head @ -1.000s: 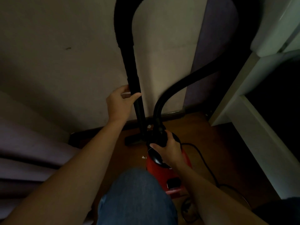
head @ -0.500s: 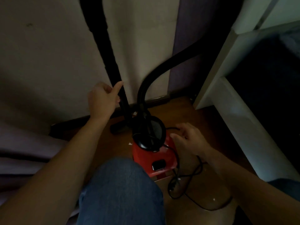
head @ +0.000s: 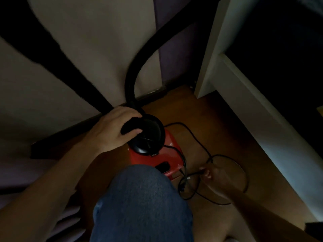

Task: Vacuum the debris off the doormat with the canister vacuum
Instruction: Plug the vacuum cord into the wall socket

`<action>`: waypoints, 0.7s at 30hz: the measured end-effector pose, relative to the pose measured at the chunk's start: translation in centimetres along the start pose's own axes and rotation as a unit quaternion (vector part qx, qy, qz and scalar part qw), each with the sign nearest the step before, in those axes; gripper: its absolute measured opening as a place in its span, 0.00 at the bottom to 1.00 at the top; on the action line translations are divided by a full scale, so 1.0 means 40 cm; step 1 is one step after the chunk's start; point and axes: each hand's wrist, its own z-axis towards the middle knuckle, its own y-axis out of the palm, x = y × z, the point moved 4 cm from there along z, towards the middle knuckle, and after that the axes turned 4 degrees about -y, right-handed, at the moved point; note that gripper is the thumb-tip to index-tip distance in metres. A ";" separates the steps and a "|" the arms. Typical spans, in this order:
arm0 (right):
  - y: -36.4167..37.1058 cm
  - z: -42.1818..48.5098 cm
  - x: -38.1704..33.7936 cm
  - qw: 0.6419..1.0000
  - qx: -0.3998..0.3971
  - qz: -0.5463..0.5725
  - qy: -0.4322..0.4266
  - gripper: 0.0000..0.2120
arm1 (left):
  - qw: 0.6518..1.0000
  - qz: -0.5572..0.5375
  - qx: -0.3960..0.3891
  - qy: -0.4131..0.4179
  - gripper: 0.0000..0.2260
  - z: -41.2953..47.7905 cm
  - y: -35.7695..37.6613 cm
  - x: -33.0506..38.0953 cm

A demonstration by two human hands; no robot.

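Dim light. Nearest: a knee in blue denim (head: pixel 139 203), bottom centre. The right hand (head: pixel 212 174) is low over the wooden floor (head: pixel 236 137), fingertips pinching the black power cord (head: pixel 183 124), which lies in loose loops beside it. The red canister vacuum (head: pixel 173 154) stands on the floor just beyond the knee, near the dark skirting. The left hand (head: pixel 113 130) is curled round a black bar (head: pixel 130 128) against the vacuum's black lid; wand end or handle, cannot tell. The ribbed hose (head: pixel 138 67) arcs up in front of the beige wall (head: pixel 96 32). White frame (head: pixel 253 105) at right, folded fabric (head: pixel 21 172) at left.
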 end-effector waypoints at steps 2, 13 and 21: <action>0.030 -0.019 0.040 1.000 0.001 0.010 0.014 0.09 | 0.998 0.007 -0.052 0.031 0.22 0.021 0.027 0.012; 0.127 -0.028 0.006 0.995 -0.062 0.055 -0.050 0.29 | 0.963 0.130 -0.230 0.056 0.28 0.085 0.119 0.024; 0.116 0.029 -0.059 0.992 -0.009 0.119 -0.043 0.10 | 0.966 0.121 -0.223 0.052 0.33 0.081 0.127 0.028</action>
